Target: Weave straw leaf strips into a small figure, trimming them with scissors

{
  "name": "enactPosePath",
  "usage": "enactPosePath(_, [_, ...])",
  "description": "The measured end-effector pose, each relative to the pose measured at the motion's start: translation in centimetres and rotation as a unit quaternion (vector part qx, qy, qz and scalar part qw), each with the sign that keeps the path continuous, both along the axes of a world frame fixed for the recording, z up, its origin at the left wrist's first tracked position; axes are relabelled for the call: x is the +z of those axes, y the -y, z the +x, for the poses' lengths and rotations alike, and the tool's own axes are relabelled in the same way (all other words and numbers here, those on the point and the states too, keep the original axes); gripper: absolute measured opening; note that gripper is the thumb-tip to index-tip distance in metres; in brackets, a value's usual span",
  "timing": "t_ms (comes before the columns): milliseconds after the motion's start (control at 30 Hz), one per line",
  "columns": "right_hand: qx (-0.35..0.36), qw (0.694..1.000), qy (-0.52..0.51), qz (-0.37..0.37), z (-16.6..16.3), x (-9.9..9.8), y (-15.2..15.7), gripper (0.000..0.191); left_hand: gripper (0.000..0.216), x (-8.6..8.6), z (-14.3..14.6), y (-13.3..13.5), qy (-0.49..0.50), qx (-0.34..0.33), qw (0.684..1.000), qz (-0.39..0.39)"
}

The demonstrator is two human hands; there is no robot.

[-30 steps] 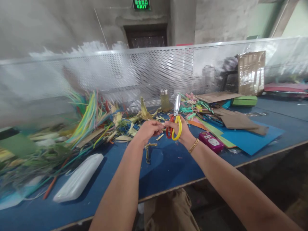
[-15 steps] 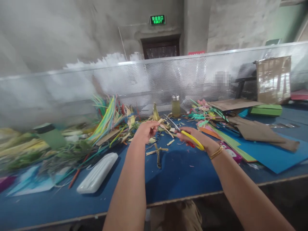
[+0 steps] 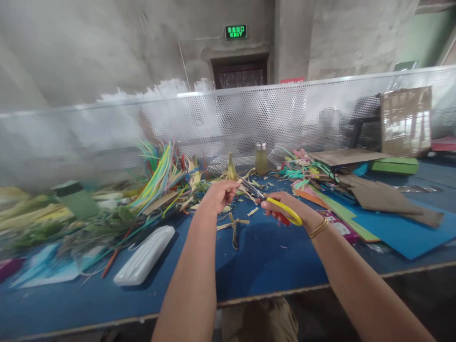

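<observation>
My left hand (image 3: 221, 195) is closed in a pinch on a pale strip that looks like dried corn husk, mostly hidden by the fingers. My right hand (image 3: 280, 205) grips a pair of scissors (image 3: 286, 212) with yellow and red handles. Their metal blades point up and left and reach the strip beside my left fingertips. Below the hands, a small cross-shaped piece of twisted husk (image 3: 234, 230) lies on the blue table (image 3: 270, 266). Loose husk scraps (image 3: 252, 211) are scattered around and behind the hands.
A white case (image 3: 144, 256) lies at the left, near piled greenery and colourful pipe cleaners (image 3: 158, 171). A glass jar (image 3: 261, 159) stands behind the hands. Cardboard (image 3: 384, 192) and blue paper (image 3: 402, 237) lie at the right. A perforated metal screen (image 3: 242, 114) borders the back.
The scissor blades have come closer together and moved to the strip by my left fingers. My left hand stays nearly in place, still pinching.
</observation>
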State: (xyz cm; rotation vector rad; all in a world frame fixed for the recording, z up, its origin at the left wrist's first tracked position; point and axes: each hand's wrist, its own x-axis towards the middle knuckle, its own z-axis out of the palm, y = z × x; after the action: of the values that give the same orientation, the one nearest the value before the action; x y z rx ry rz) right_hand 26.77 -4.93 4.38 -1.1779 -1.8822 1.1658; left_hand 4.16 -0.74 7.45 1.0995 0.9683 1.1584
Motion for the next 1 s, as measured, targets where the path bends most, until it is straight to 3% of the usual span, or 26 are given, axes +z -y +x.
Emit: enactPosePath(1000, [-0.016, 0.999, -0.03, -0.035, -0.21, 0.27, 0.23, 0.043, 0.015, 0.22, 0.16, 0.34, 0.003, -0.001, 1.0, -0.003])
